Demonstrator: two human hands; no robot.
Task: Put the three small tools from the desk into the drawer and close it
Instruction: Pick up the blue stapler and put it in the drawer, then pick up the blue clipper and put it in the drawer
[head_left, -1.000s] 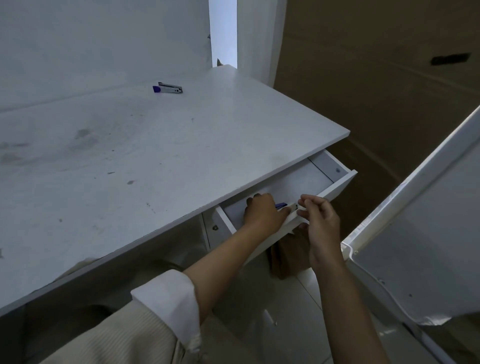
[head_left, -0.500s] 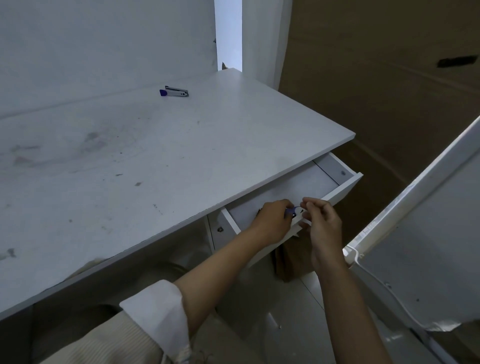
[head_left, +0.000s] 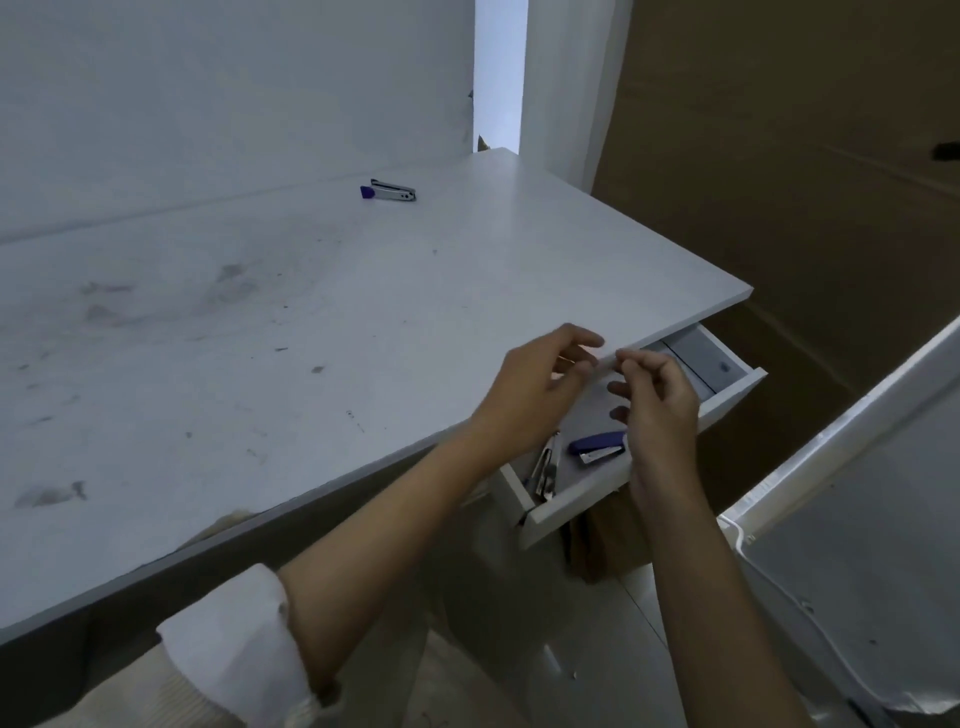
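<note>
The white drawer (head_left: 582, 496) under the desk's right end stands pulled out. Inside it lie a small blue stapler (head_left: 597, 446) and a slim metal tool (head_left: 545, 465). A third small tool (head_left: 388, 190), silver with a blue end, lies far back on the white desk (head_left: 311, 312) near the wall. My left hand (head_left: 535, 395) hovers over the desk's front edge above the drawer, fingers spread and empty. My right hand (head_left: 660, 415) is just beside it over the drawer, fingers loosely curled, with nothing visible in them. The two hands almost touch at the fingertips.
A brown cardboard wall (head_left: 779, 182) rises right of the desk. A white panel (head_left: 857, 493) leans at the lower right, close to the drawer front. A brown object (head_left: 602, 540) sits under the drawer. The desk top carries smudges.
Both hands have lifted out of the drawer to the desk's edge. The blue stapler they were handling now lies in the drawer beside the metal tool.
</note>
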